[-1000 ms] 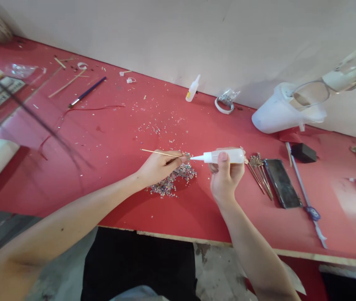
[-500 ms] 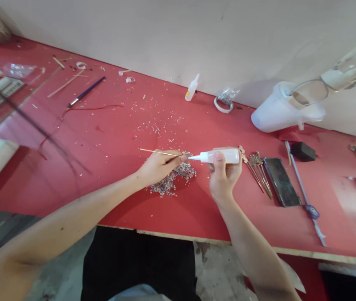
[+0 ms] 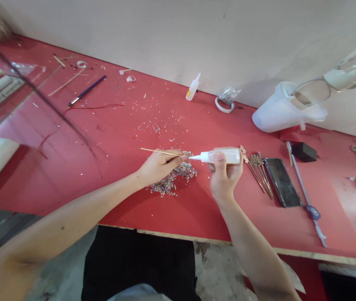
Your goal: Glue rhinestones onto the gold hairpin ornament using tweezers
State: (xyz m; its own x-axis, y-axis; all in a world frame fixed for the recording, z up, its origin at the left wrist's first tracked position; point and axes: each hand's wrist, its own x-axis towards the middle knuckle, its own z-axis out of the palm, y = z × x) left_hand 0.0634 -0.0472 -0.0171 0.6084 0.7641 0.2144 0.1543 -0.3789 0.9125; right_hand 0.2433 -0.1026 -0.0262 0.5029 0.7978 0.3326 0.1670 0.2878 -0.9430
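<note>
My left hand [image 3: 163, 165] is closed, pinching a thin gold-coloured stick [image 3: 153, 150] that juts out to the left; its other end is hidden at the fingertips. Under that hand lies a heap of tiny multicoloured chips [image 3: 165, 186], with a small grey flat piece [image 3: 181, 171] among them. My right hand [image 3: 223, 179] is wrapped round a white glue bottle [image 3: 223, 156], held sideways. The bottle's narrow nozzle points left and reaches the left fingertips; whether it touches the stick I cannot tell.
Right of the bottle lie ornamented gold hairpins [image 3: 261, 173], a phone [image 3: 282, 182], a purple-and-grey caliper-like tool [image 3: 312, 211] and a black block [image 3: 303, 151]. Behind stand a second glue bottle [image 3: 193, 88], a tape ring [image 3: 224, 104] and a white container [image 3: 272, 106]. A brush [image 3: 87, 90] lies left.
Both hands, the stick and the glue bottle keep almost the same positions. The view has shifted very slightly, and the blurred dark strand at the left has moved.
</note>
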